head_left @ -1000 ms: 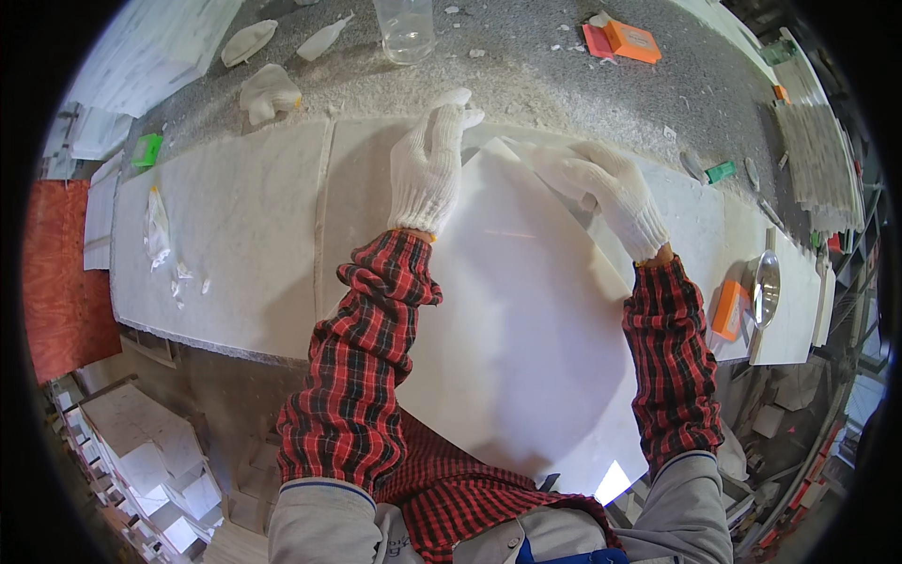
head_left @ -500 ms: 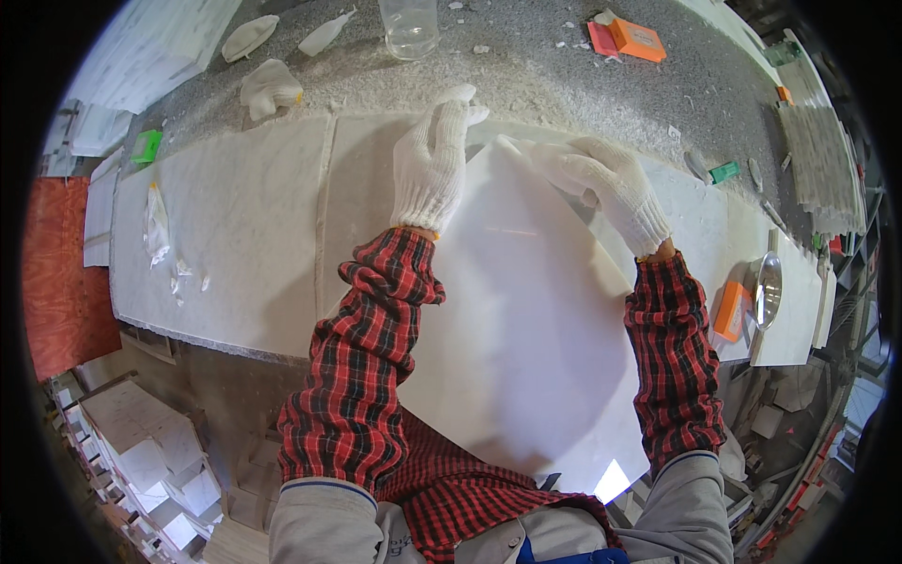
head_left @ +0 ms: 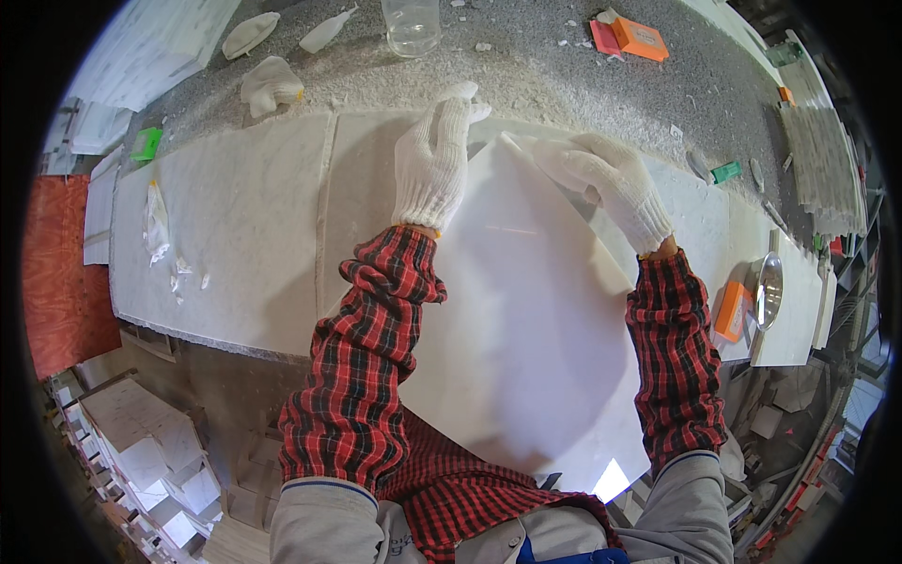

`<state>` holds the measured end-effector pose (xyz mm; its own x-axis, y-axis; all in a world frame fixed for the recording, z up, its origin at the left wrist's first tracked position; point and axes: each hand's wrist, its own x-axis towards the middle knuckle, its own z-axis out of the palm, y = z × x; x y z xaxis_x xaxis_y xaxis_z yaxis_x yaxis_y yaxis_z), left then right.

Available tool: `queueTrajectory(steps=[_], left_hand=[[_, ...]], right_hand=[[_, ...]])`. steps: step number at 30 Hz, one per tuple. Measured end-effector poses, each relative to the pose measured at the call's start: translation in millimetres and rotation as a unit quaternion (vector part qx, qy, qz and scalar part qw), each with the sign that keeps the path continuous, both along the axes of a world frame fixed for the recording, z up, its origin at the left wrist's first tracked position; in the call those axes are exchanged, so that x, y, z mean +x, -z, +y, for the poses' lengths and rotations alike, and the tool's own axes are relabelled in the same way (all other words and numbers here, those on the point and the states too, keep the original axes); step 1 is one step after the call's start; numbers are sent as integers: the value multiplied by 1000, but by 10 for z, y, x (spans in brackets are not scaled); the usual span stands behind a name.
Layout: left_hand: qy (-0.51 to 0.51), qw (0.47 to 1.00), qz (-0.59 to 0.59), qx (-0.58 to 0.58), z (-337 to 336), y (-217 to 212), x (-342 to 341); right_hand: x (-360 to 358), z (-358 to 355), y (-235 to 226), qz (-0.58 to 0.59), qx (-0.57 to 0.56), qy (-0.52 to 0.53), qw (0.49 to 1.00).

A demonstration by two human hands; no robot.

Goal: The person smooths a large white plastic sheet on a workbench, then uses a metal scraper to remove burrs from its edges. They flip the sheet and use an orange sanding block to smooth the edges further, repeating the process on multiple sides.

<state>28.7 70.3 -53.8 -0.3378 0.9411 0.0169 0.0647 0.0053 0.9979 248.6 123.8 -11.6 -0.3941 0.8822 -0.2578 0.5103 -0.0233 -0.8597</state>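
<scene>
A large white stone slab (head_left: 526, 310) stretches from the bench toward my body, one corner pointing away from me. My left hand (head_left: 434, 160), in a white knit glove, lies along its left edge near that corner, fingers stretched out past it. At the right edge, close to the same corner, my gloved right hand (head_left: 611, 183) has its fingers bent against the slab; the fingertips are partly hidden. Beneath lie pale marble slabs (head_left: 221, 235) side by side on the bench.
Grey, dusty bench top (head_left: 526, 89) runs behind the slabs. On it are a crumpled glove (head_left: 271, 86), a clear plastic cup (head_left: 412, 30) and an orange box (head_left: 641, 40). At right sit another orange box (head_left: 732, 310), a metal bowl (head_left: 769, 289) and stacked stone strips (head_left: 820, 169).
My right hand has shifted very slightly along the slab's edge. The left hand and the slab stay nearly in place.
</scene>
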Motion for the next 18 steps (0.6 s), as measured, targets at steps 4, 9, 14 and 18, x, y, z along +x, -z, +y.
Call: queueTrajectory(steps=[4, 9, 14, 18], left_hand=[[3, 1000, 4, 5, 5, 33, -10], [0, 1000, -10, 5, 3, 27, 0], [-16, 1000, 4, 15, 13, 54, -5], [-16, 1000, 5, 20, 15, 70, -8]], right_hand=[[-1, 4, 16, 0, -5, 1, 1000], [25, 26, 41, 3, -8, -11, 1000], [-5, 1, -17, -6, 15, -6, 1000], [-4, 5, -16, -8, 13, -5, 1000]])
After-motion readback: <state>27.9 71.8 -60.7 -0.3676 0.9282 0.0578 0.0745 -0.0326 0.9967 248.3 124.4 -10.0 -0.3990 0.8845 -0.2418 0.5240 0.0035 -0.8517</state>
